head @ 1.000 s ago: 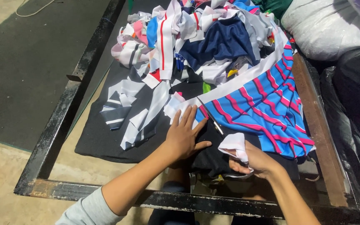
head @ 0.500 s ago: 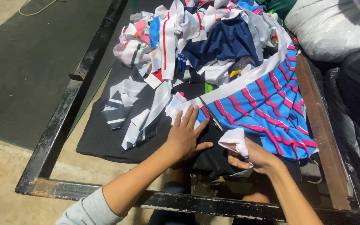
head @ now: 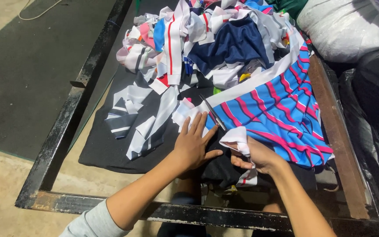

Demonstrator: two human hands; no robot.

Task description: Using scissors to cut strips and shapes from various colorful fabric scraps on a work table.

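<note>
A black metal frame (head: 62,140) holds a heap of fabric scraps (head: 207,39) beyond the hands. The left hand (head: 194,145) presses flat, fingers spread, beside blue cloth with pink stripes (head: 281,114). The right hand (head: 259,156) grips scissors (head: 213,115) and a white strip (head: 238,138).

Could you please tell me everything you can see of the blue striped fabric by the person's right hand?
The blue striped fabric is thin, soft-looking cloth, bright blue with pink-red stripes and a broad white band along its upper edge. It lies spread and slightly rumpled on the table's right side, partly under the pile of cloth scraps. The scissors lie across its left edge; the right hand rests at its lower corner.
</note>
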